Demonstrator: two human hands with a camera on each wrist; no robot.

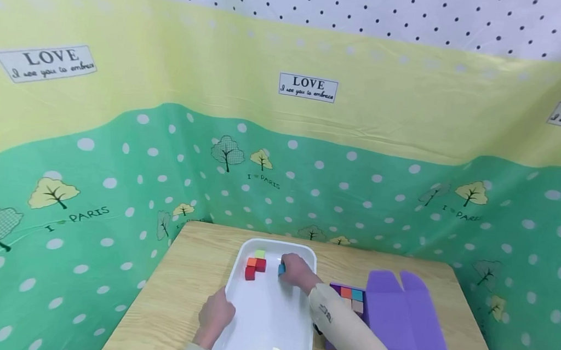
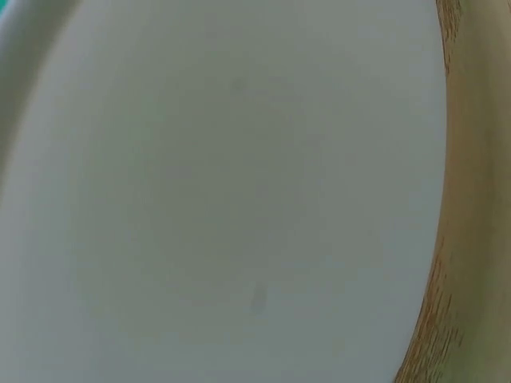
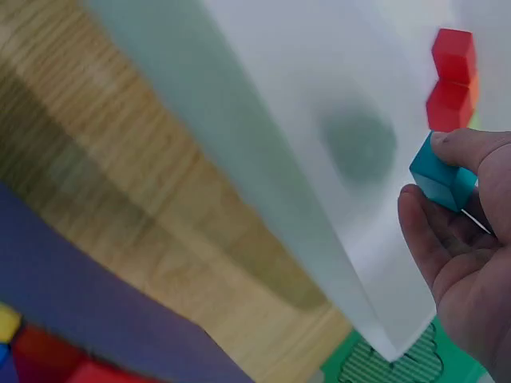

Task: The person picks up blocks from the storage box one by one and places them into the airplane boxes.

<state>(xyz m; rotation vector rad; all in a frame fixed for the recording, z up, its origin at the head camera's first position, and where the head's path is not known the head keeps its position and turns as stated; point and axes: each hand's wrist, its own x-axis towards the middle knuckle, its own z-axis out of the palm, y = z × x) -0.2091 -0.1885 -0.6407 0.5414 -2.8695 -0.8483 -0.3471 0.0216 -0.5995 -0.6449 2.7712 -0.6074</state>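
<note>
A teal cube (image 3: 437,177) is pinched between the thumb and fingers of my right hand (image 3: 471,231), held over the far right part of a white tray (image 1: 269,322). In the head view this hand partly covers the cube. To its left inside the tray sit a red cube (image 1: 250,273), a second red cube (image 1: 261,264), an orange cube (image 1: 251,262) and a light green cube (image 1: 260,254), grouped close together. My left hand (image 1: 217,314) grips the tray's left rim with curled fingers, its fingertips hidden. The left wrist view is mostly filled by the pale tray (image 2: 239,191).
Right of the tray, partly under my right forearm, stands a purple box (image 1: 330,346) with its lid (image 1: 392,321) folded open to the right. Colored cubes (image 1: 352,296) lie inside it. The wooden table (image 1: 167,298) is enclosed by a patterned curtain (image 1: 240,188).
</note>
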